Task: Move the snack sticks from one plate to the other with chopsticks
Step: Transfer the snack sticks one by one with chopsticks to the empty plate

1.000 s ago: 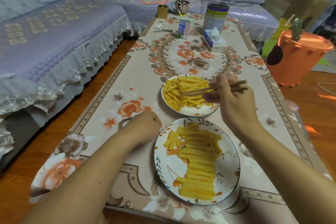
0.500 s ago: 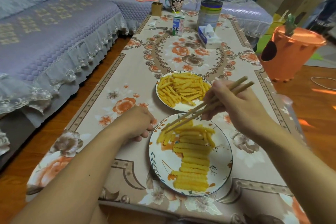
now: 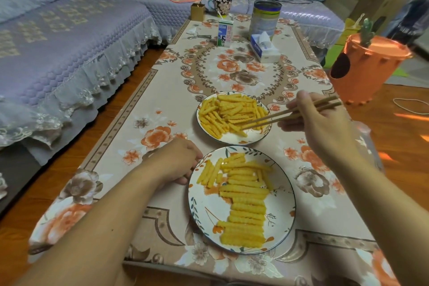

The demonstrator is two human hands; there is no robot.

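Note:
Two floral plates sit on the table. The far plate (image 3: 234,140) holds a loose heap of yellow crinkle snack sticks (image 3: 228,111). On the near plate (image 3: 284,204) more sticks (image 3: 246,197) lie in tidy rows. My right hand (image 3: 318,123) grips wooden chopsticks (image 3: 285,115); their tips reach into the right side of the far heap, touching a stick. My left hand (image 3: 178,160) rests on the tablecloth with curled fingers, touching the near plate's left rim.
A milk carton (image 3: 225,33), a tin can (image 3: 265,18), a tissue pack (image 3: 264,47), a cup (image 3: 221,4) and a small box (image 3: 197,12) stand at the table's far end. An orange bin (image 3: 364,69) is right of the table, a sofa (image 3: 69,37) left.
My right hand carried the chopsticks from the far plate to the near plate, then back to the far plate. The left hand stayed beside the near plate.

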